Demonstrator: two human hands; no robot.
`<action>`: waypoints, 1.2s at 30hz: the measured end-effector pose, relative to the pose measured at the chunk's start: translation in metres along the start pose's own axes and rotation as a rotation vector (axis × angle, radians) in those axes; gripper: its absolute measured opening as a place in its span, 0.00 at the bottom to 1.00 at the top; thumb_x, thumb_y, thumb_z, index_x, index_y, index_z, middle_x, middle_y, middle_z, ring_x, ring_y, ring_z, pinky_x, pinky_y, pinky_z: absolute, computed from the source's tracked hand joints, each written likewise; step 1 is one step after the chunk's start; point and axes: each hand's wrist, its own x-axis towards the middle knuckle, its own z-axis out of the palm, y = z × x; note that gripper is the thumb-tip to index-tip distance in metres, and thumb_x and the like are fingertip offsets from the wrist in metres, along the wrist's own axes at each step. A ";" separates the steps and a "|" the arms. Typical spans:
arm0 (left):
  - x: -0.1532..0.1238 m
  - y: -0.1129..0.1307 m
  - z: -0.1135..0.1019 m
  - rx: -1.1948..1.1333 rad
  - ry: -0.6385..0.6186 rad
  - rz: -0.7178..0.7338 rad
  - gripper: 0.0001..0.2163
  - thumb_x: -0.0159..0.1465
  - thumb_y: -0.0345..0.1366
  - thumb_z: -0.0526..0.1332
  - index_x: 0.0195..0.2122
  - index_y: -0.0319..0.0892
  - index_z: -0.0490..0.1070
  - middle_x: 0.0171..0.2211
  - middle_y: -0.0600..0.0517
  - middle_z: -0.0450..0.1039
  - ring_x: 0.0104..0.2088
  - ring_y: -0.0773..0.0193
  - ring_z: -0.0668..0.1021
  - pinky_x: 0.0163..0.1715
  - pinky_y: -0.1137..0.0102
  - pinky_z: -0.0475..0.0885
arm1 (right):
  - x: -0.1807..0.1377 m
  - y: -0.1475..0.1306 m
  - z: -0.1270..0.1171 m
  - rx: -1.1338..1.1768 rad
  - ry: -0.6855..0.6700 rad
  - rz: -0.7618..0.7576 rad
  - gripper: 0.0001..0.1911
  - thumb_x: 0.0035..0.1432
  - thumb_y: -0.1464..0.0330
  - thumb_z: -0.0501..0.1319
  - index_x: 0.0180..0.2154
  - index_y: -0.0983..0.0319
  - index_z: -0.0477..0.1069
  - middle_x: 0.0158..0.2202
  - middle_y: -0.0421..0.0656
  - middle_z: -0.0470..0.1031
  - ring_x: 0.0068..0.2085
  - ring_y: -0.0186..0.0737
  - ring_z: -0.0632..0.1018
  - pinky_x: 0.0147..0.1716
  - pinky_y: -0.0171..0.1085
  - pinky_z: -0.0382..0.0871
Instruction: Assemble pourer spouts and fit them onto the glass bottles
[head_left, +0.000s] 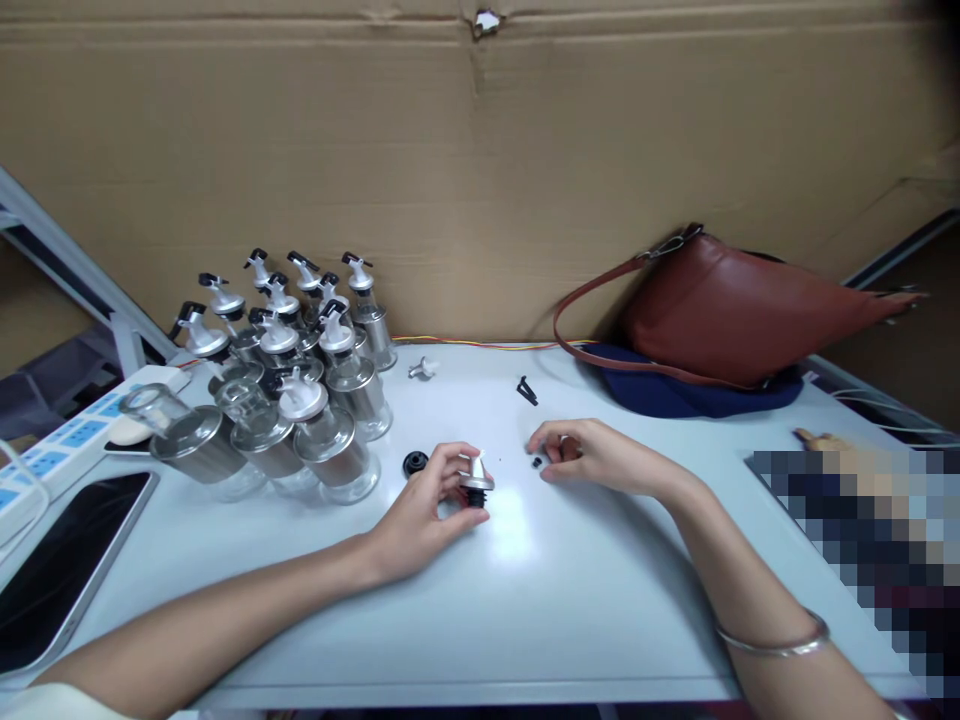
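In my left hand (pixel 442 500), closed thumb to fingers, is a bottle pourer (pixel 477 484) with a silver cap and a black ribbed plug pointing down. My right hand (pixel 589 455) is low over the table, thumb and forefinger apart beside tiny black pieces (pixel 537 462). I see nothing held in it. A round black part (pixel 415 463) lies just behind my left fingers. Farther back are a loose silver spout (pixel 422 368) and some thin black levers (pixel 527 390).
Several glass-and-steel bottles (pixel 337 455), most topped with pourers, crowd the left. A power strip (pixel 82 430) and a tablet (pixel 67 570) lie beyond them. At back right a brown bag (pixel 735 310) rests on a navy cap (pixel 667 385). Another person's hand (pixel 825 445) is at the right edge.
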 end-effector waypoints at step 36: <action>0.001 0.006 0.000 0.022 0.023 -0.030 0.16 0.58 0.31 0.61 0.47 0.43 0.61 0.44 0.49 0.65 0.37 0.66 0.70 0.46 0.66 0.66 | 0.019 0.026 0.012 -0.416 0.415 -0.006 0.14 0.65 0.63 0.51 0.40 0.62 0.74 0.42 0.48 0.71 0.41 0.45 0.76 0.46 0.41 0.68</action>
